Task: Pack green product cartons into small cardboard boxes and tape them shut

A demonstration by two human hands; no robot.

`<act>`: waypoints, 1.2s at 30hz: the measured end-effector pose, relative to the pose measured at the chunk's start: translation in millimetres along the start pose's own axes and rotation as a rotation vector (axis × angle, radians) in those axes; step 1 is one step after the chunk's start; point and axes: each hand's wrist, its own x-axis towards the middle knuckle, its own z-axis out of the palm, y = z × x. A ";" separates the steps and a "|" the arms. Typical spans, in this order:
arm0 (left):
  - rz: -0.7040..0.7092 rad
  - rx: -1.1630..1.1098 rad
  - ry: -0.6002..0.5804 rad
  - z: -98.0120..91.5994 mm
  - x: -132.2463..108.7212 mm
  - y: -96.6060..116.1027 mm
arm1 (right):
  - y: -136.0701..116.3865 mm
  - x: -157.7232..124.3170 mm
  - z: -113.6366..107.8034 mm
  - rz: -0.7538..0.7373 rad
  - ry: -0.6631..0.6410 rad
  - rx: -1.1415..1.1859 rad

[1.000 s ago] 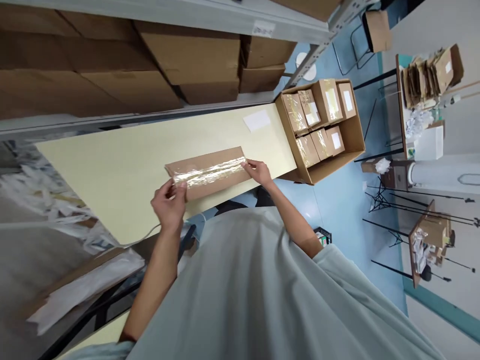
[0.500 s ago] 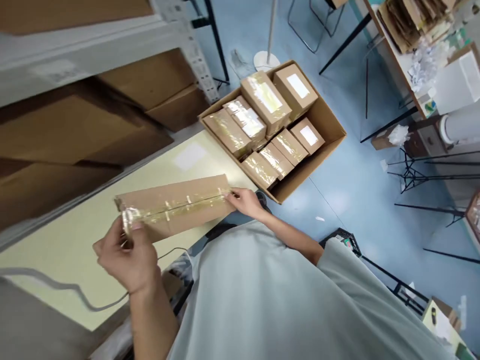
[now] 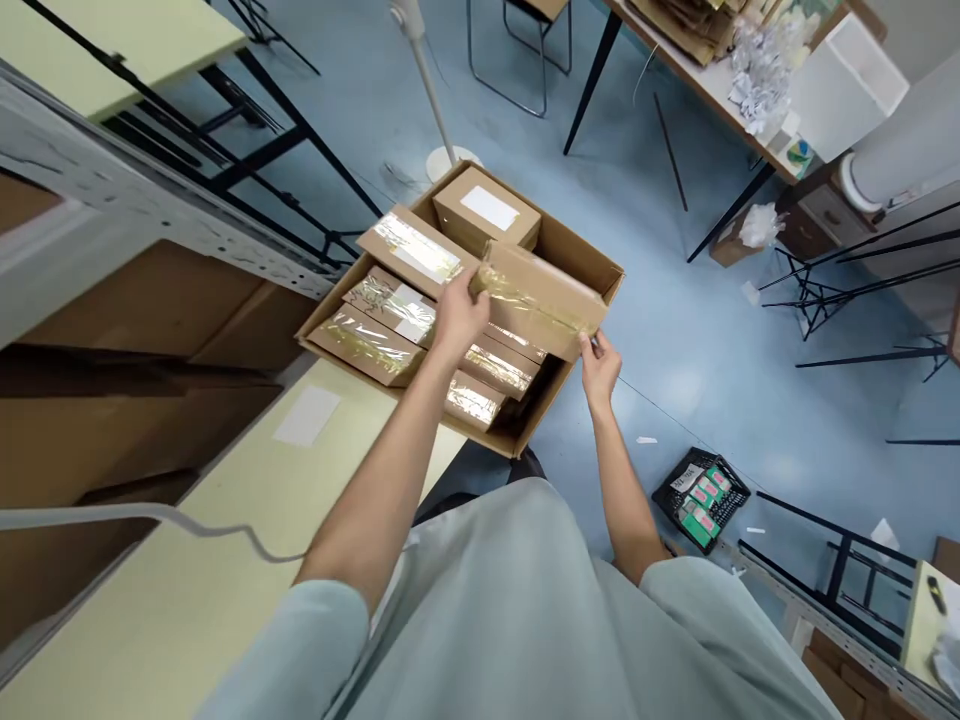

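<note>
I hold a long flat cardboard parcel (image 3: pixel 541 293), sealed with clear tape, over a large open carton (image 3: pixel 592 268). My left hand (image 3: pixel 457 314) grips its left end. My right hand (image 3: pixel 600 365) pinches its right end from below. The carton holds several smaller taped cardboard boxes, some with white labels, such as one at the back (image 3: pixel 486 210). The parcel hovers above the carton's right half.
A pale yellow table (image 3: pixel 247 500) with a white label (image 3: pixel 306 415) and a grey cable (image 3: pixel 150 515) lies at lower left. Metal shelving with brown boxes (image 3: pixel 142 300) stands left. A black crate (image 3: pixel 699 492) sits on the blue floor. A cluttered table (image 3: pixel 720 60) is top right.
I have lifted the taped parcel off the yellow table and swung it right over the open carton. The view turned with it.
</note>
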 end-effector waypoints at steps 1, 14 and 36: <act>-0.030 0.021 -0.044 8.8 14.7 5.4 | 6.3 17.2 3.6 0.015 0.046 0.001; -0.154 0.113 -0.271 16.5 -148.9 -111.7 | 72.9 -14.2 48.0 0.261 -0.071 -0.059; -0.432 -0.532 0.964 -116.7 -585.1 -181.1 | -100.8 -400.5 182.2 -0.350 -1.406 -0.077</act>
